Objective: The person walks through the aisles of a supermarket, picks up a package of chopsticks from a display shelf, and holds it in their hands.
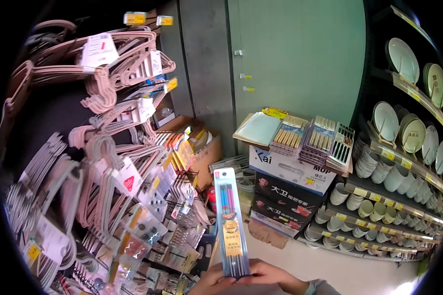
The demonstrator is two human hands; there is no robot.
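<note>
Upright in front of me is a clear-fronted pack of chopsticks (230,226), with blue, red and purple ends showing at the top and a gold label across the middle. My left hand (212,280) closes on its lower left edge. On the other side, my right hand (268,273) grips the lower right corner, thumb toward the front. Both hands meet at the bottom of the pack, and their fingers behind it are hidden. Beyond the pack, several stacks of packaged chopsticks (289,137) lie on top of boxes.
Hangers (106,184) and small packaged goods crowd the rack at left. An open cardboard box (206,160) stands behind them. Stacked mop boxes (290,196) are ahead, against a green wall (300,59). Shelves of bowls (366,162) and plates (403,59) line the right.
</note>
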